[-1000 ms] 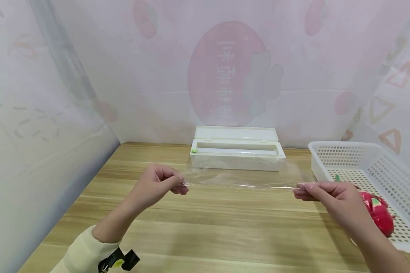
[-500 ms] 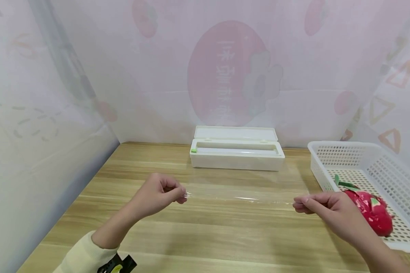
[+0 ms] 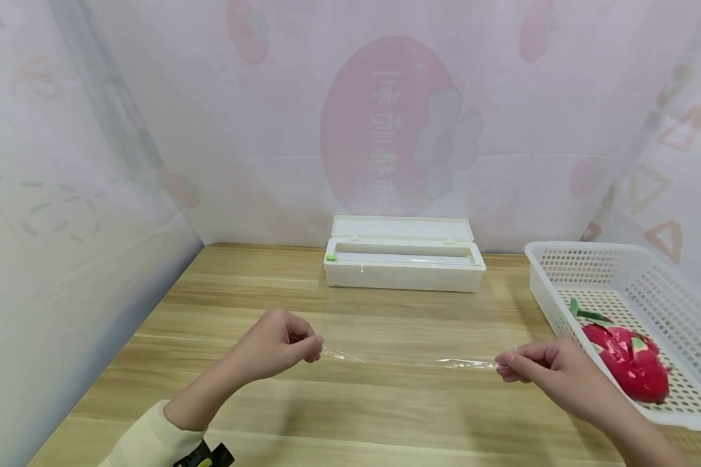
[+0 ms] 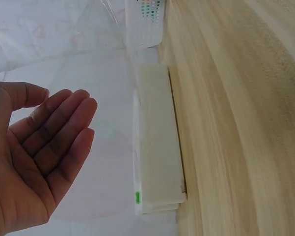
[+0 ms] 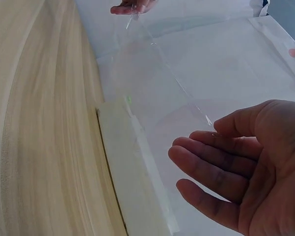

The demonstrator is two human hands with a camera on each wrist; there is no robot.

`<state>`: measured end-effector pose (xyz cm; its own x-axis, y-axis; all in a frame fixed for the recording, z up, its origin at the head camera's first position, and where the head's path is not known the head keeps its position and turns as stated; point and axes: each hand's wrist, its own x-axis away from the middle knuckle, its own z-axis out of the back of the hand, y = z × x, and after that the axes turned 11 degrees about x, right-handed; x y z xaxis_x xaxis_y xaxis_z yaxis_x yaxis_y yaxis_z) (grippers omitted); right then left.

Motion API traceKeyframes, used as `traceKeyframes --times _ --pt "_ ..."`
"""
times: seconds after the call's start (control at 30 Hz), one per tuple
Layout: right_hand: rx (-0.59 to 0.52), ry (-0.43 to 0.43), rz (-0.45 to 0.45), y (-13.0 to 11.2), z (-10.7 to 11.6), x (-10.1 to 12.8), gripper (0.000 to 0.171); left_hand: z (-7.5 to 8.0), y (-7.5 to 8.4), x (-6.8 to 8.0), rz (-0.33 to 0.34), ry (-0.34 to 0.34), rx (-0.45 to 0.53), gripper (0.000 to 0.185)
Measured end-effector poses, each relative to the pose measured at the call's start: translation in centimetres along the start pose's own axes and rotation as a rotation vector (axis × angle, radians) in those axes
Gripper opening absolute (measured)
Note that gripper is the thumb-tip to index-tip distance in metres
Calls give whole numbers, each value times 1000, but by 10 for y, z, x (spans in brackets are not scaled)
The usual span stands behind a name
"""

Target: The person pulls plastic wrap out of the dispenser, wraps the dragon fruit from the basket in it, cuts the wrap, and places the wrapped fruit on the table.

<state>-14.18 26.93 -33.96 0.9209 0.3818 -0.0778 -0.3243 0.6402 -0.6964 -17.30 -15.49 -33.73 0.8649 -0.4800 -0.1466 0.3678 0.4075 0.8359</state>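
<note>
A pale wooden tabletop point(image 3: 385, 402) sits inside a booth of thin printed sheeting that closes it off at the back and on both sides. Above the middle of the tabletop a sheet of clear film point(image 3: 409, 360) is stretched between two hands. The left hand point(image 3: 277, 347) pinches one corner between thumb and fingertips with the other fingers curled in; the right hand point(image 3: 546, 373) pinches the opposite corner the same way. In the wrist views the remaining fingers lie loosely together rather than spread.

The film is thin and clingy, so the likeliest trouble is that it folds and sticks to itself if the hands come closer and the stretch goes slack. A corner could also slip from so small a pinch. If the sheet sags onto the wood it may cling there and wrinkle, and a hard sideways pull could tear it.

The white dispenser box point(image 3: 405, 263) stands open at the back, well apart from the film. The white basket point(image 3: 590, 259) with a red dragon fruit point(image 3: 625, 360) lies just beside the right hand, so that side is tight: its near wall could catch the film's edge. To the left, and towards the person, the tabletop gives open room, up to the side sheeting and the front edge.
</note>
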Motion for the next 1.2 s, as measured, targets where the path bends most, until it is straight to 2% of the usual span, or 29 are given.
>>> traceKeyframes --times 0.27,0.5,0.8,0.93,1.2 --pt "122 -59 -139 6 -12 -4 23 -8 -12 -1 6 -35 -95 26" --pt "242 -74 -107 14 -24 -11 23 -17 -25 -2 3 -68 -184 31" --pt "348 -81 -89 23 -37 -16 26 -26 -37 -6 -3 -111 -336 25" --pt "400 -79 -80 25 -44 -19 29 -28 -40 -8 -19 -137 -375 26" --pt "524 -83 -160 30 -56 -26 21 -34 -44 -11 -22 -178 -454 28"
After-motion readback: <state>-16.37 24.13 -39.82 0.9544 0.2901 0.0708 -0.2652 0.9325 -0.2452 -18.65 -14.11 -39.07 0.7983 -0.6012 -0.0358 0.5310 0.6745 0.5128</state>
